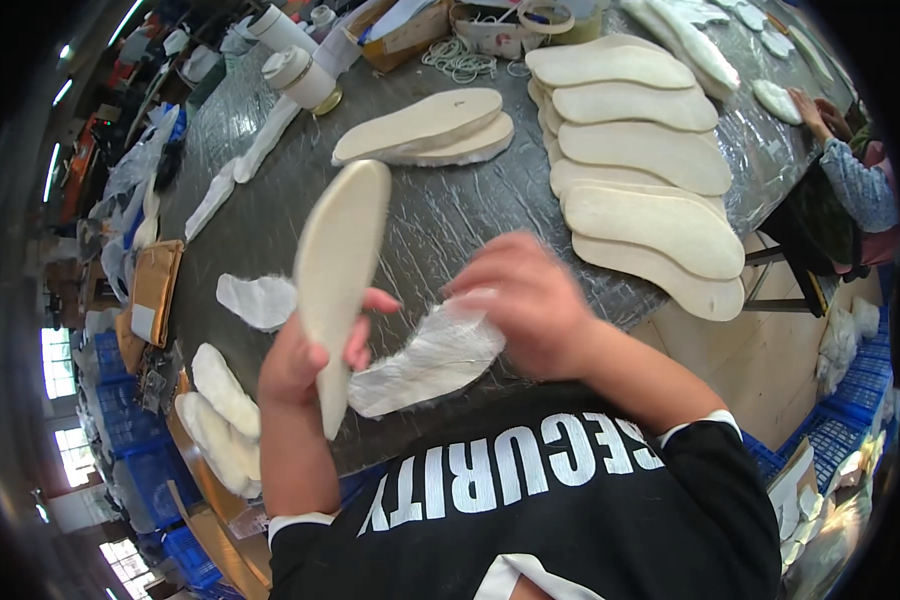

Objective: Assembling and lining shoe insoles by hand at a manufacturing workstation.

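My left hand (298, 365) is closed around a cream insole (342, 255), held upright on its edge above the table, thumb on its near side. My right hand (525, 305) is smeared by motion, at the upper end of a thin white fluffy insole-shaped pad (435, 362). Whether its fingers grip that pad I cannot tell. Left of the held insole lies another white fluffy piece (258, 301). Beyond my hands, a pair of cream insoles (420, 125) lies stacked on the table, the upper one askew.
Overlapping rows of insoles (645, 155) cover the table's right side. A white cup (300, 78), string (460, 62) and a box of supplies (400, 35) stand at the back. More insoles (220, 430) lie at left. Another person's hand (815, 115) works at far right.
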A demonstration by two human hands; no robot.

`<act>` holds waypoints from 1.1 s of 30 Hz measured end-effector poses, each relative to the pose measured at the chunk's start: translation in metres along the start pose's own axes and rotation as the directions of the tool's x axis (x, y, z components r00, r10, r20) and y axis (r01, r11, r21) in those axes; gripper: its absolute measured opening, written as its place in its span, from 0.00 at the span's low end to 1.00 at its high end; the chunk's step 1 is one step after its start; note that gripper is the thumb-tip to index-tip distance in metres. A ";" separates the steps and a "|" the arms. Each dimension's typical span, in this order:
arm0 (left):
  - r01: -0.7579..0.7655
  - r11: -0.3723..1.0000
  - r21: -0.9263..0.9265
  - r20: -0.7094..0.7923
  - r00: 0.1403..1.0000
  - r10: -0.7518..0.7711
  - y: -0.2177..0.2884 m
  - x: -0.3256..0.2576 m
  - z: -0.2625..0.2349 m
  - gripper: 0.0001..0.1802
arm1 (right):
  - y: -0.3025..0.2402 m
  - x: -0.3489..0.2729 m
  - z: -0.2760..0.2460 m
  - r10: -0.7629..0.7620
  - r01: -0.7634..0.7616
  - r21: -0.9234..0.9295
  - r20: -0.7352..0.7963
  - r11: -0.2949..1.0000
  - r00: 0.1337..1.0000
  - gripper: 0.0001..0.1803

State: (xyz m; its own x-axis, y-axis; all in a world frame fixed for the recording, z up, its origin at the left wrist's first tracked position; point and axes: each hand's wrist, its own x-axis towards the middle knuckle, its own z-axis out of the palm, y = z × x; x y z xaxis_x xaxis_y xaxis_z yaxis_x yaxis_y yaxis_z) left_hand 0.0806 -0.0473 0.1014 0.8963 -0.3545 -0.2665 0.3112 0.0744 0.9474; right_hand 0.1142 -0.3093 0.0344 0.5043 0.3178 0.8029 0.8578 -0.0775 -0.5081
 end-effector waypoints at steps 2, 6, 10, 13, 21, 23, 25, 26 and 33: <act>0.039 0.947 0.320 -0.072 0.997 -0.017 0.006 -0.027 -0.022 0.63 | 0.004 -0.026 -0.016 0.519 -0.513 0.091 -0.060 0.854 0.853 0.10; 0.097 0.900 0.426 -0.338 0.939 0.059 0.001 -0.050 0.003 0.69 | -0.003 -0.055 -0.024 0.894 -0.928 0.304 0.321 0.216 0.313 0.14; 0.008 0.632 0.775 -0.142 0.977 0.161 -0.034 -0.065 -0.004 0.61 | -0.008 -0.059 -0.018 0.822 -0.943 0.308 0.564 -0.124 0.076 0.21; 0.005 0.496 0.868 -0.103 0.980 0.170 -0.045 -0.057 0.013 0.52 | -0.005 -0.055 -0.019 0.790 -0.951 0.270 0.611 -0.150 0.050 0.21; -0.023 0.433 0.901 -0.037 0.991 0.130 -0.063 -0.045 0.025 0.42 | -0.003 -0.050 -0.020 0.762 -0.978 0.178 0.647 -0.110 0.032 0.21; -0.025 0.429 0.903 -0.032 0.992 0.125 -0.061 -0.045 0.023 0.42 | -0.003 -0.048 -0.021 0.768 -0.979 0.175 0.639 -0.106 0.031 0.19; -0.024 0.424 0.905 -0.032 0.992 0.124 -0.058 -0.047 0.021 0.41 | -0.005 -0.038 -0.021 0.783 -0.991 0.118 0.621 -0.055 0.031 0.18; -0.018 0.435 0.900 -0.039 0.992 0.123 -0.056 -0.047 0.020 0.41 | -0.005 -0.035 -0.022 0.802 -0.999 0.054 0.596 0.000 0.033 0.17; -0.008 0.393 0.919 -0.021 0.997 0.070 -0.054 -0.041 0.029 0.41 | -0.006 -0.059 -0.016 0.856 -0.882 -0.125 0.333 0.455 0.395 0.17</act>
State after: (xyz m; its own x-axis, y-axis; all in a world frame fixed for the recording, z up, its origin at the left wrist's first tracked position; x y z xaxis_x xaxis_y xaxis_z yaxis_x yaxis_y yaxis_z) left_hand 0.0177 -0.0634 0.0660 0.9223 -0.3285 -0.2037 -0.1750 -0.8248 0.5376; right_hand 0.0813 -0.3432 -0.0050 0.9007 0.3736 -0.2217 -0.0419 -0.4332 -0.9003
